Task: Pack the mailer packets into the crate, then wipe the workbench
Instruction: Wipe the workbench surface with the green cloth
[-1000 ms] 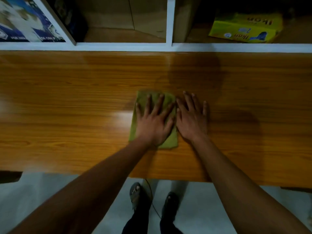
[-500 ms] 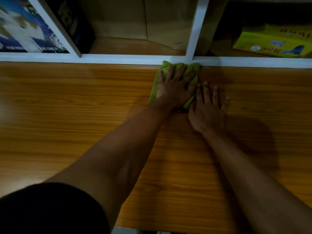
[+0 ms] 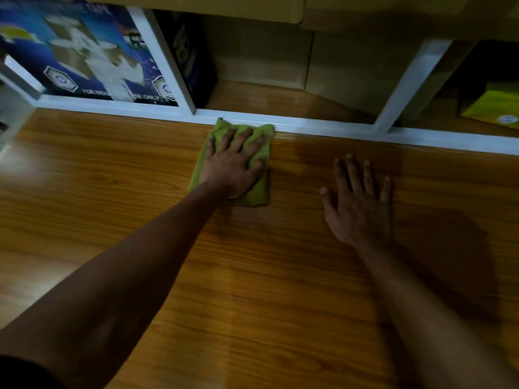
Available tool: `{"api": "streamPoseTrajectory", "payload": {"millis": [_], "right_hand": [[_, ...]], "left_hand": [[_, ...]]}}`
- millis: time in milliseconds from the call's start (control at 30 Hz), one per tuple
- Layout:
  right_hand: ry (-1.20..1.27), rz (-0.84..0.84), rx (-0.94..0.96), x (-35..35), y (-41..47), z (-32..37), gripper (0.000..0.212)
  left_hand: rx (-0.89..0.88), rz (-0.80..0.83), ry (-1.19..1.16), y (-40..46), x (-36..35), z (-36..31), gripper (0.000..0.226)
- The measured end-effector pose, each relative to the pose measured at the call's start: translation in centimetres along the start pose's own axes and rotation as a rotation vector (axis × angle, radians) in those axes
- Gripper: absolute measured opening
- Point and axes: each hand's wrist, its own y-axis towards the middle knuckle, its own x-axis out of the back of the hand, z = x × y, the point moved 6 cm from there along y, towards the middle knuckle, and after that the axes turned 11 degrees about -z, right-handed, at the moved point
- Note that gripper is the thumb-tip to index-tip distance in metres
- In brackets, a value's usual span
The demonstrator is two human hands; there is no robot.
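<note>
Shelf (image 3: 283,123) compartments: blue box (image 3: 84,57), yellow pack (image 3: 494,110); left hand (image 3: 233,167) flat on cloth (image 3: 259,192), right hand (image 3: 358,209) spread.

Cloth (image 3: 257,192) on workbench (image 3: 252,276), against shelf frame (image 3: 309,127)

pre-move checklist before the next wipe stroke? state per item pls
1. Left hand flat on the green cloth, fingers spread: ok.
2. Cloth flat on the workbench, its far edge at the white shelf frame: ok.
3. Right hand flat on bare wood, apart from the cloth: ok.
4. Bench to the left of the cloth free of objects: ok.
5. Mailer packets and crate packed: cannot tell, neither in view.
6. Bench already clean: cannot tell, dim light.
</note>
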Motion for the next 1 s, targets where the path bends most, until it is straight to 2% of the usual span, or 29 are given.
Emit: {"api": "streamPoseTrajectory", "payload": {"millis": [200, 267, 333, 467, 533, 633, 800, 900, 1000], "right_hand": [[-0.001, -0.012, -0.009, 0.1, 0.1, 0.2, 0.078], [0.002, -0.001, -0.018, 0.1, 0.2, 0.1, 0.077], [0.005, 0.006, -0.014, 0.1, 0.2, 0.2, 0.078], [0.025, 0.007, -0.011, 0.4, 0.0, 0.2, 0.079], [0.031, 0.015, -0.013, 0.6, -0.1, 0.2, 0.080], [0.031, 0.026, -0.006, 0.8, -0.3, 0.2, 0.078], [0.009, 0.017, -0.013, 0.5, -0.2, 0.1, 0.076], [-0.007, 0.017, -0.028, 0.5, -0.2, 0.2, 0.075], [-0.026, 0.042, -0.029, 0.6, -0.2, 0.4, 0.075]], "left_hand": [[0.221, -0.034, 0.074, -1.2, 1.6, 7.8, 0.064], [0.302, -0.027, 0.068, -1.4, 1.4, 6.8, 0.066], [0.360, -0.008, 0.068, -1.4, 0.8, 3.1, 0.067], [0.141, 0.051, 0.026, -0.2, -0.8, -8.1, 0.070], [0.034, 0.064, 0.011, -0.2, -1.2, -9.7, 0.068], [-0.069, 0.050, 0.014, -0.4, -0.6, -5.9, 0.063], [0.116, -0.033, 0.063, -0.4, 1.5, 5.3, 0.063], [0.165, -0.044, 0.091, -0.6, 2.1, 5.5, 0.063], [0.088, 0.020, 0.038, -0.7, 1.2, 1.2, 0.061]]}}
